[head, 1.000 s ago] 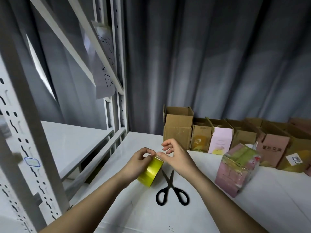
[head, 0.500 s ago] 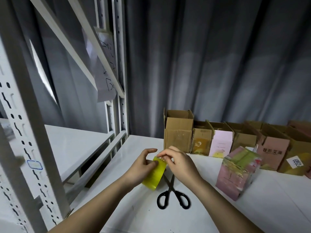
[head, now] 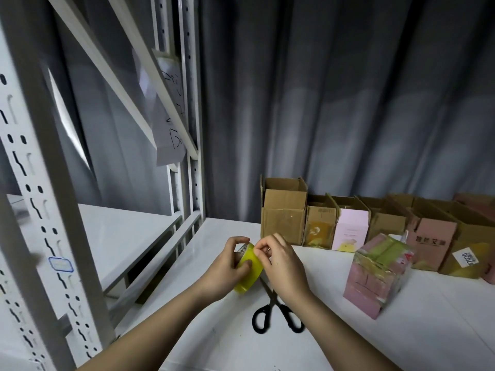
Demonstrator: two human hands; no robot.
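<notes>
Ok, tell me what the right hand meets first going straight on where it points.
The yellow tape roll: the fingers of the right hand pinch at its edge. Past that, probably the left hand holding the roll.

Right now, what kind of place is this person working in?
Probably a small stockroom or packing area: white slotted metal shelving, a row of open brown cardboard boxes, and a yellow roll of tape near black-handled scissors.

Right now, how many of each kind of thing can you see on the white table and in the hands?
Yellow tape roll: 1
Black scissors: 1
Wrapped pink-and-green pack: 1
Cardboard boxes: 6 plain to see; the row runs off the right edge
Total: 9
</notes>
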